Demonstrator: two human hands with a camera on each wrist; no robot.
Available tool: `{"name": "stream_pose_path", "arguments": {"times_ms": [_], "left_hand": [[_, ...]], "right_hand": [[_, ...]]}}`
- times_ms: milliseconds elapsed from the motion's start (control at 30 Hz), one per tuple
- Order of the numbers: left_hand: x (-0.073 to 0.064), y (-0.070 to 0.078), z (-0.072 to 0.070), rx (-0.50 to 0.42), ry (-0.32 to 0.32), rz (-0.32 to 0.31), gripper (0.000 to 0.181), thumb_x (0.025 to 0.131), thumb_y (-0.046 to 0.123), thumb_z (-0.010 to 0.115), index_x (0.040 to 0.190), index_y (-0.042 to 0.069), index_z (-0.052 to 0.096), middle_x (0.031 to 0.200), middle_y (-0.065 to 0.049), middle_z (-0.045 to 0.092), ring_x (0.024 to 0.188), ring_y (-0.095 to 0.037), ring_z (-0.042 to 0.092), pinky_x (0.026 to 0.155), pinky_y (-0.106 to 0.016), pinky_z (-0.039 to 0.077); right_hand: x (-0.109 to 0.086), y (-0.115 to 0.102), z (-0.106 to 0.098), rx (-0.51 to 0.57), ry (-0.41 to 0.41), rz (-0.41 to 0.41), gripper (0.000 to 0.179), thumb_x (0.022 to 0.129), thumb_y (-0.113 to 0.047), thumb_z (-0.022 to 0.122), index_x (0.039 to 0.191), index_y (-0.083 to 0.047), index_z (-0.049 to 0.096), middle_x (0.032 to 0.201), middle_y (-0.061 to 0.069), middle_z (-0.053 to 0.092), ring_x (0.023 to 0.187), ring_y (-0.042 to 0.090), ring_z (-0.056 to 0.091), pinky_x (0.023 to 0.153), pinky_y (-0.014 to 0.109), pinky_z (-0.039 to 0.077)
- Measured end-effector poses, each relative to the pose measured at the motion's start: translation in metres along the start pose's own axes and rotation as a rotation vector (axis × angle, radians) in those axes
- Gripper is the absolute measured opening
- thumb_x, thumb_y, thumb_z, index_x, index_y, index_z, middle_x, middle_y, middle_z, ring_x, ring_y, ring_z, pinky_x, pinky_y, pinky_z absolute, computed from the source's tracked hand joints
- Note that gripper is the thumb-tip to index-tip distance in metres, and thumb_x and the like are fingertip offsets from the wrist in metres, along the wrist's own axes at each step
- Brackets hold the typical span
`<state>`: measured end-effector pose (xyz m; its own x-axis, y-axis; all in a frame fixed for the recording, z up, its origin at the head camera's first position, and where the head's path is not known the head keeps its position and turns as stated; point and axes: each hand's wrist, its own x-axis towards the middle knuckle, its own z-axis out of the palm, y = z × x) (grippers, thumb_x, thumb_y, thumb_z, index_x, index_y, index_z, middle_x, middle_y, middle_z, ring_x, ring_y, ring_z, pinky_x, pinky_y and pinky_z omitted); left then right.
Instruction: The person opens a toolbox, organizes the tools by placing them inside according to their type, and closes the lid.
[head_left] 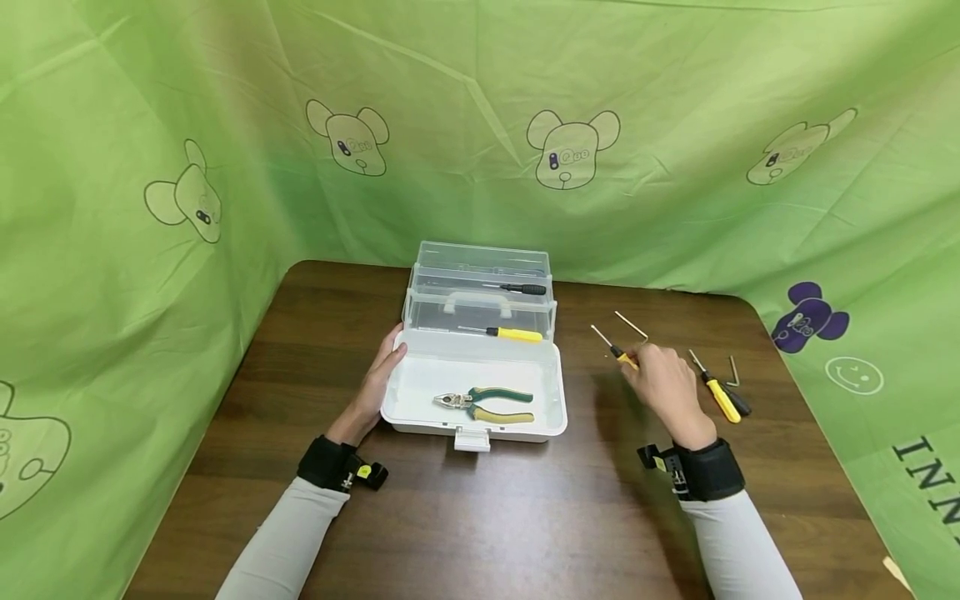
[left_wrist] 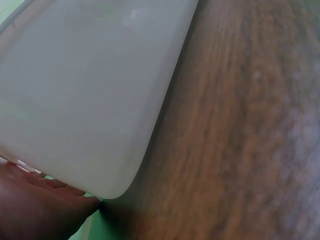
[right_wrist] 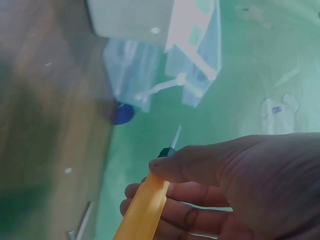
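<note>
A white toolbox [head_left: 480, 358] stands with its lid up and its clear tiered trays [head_left: 480, 312] raised behind. My left hand [head_left: 378, 379] holds its left side, thumb at the rim and fingers along the outside wall. Pliers [head_left: 487, 404] with green and yellow handles lie inside. One tray carries a yellow-handled screwdriver [head_left: 517, 335]; a black screwdriver [head_left: 525, 289] is in the tray above. Right of the box, my right hand [head_left: 667, 387] grips a yellow-and-black screwdriver [right_wrist: 145, 207], thumb along its handle and shaft pointing away. Fingers partly cover that handle.
On the table [head_left: 540, 517], a hex key [head_left: 632, 325] lies beyond my right hand. A second hex key [head_left: 733, 371], a yellow screwdriver [head_left: 722, 398] and a black-handled tool [head_left: 738, 402] lie further right. A green curtain [head_left: 465, 108] hangs behind and at the sides.
</note>
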<state>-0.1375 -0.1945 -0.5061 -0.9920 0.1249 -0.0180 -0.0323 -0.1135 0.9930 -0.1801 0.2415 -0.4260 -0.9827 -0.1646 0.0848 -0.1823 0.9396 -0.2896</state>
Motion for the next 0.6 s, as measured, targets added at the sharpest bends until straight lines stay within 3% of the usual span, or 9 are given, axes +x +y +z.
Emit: {"name": "stream_pose_path", "arguments": {"times_ms": [600], "left_hand": [[-0.002, 0.002, 0.000, 0.016, 0.001, -0.006, 0.069, 0.113, 0.034, 0.033, 0.170, 0.007, 0.004, 0.177, -0.014, 0.001, 0.162, -0.029, -0.003, 0.128, -0.058, -0.001]], "right_hand": [[0.016, -0.037, -0.033, -0.040, 0.063, -0.176, 0.016, 0.098, -0.009, 0.075, 0.111, -0.002, 0.080, 0.096, 0.017, 0.075, 0.067, 0.031, 0.062, 0.052, 0.049, 0.045]]}}
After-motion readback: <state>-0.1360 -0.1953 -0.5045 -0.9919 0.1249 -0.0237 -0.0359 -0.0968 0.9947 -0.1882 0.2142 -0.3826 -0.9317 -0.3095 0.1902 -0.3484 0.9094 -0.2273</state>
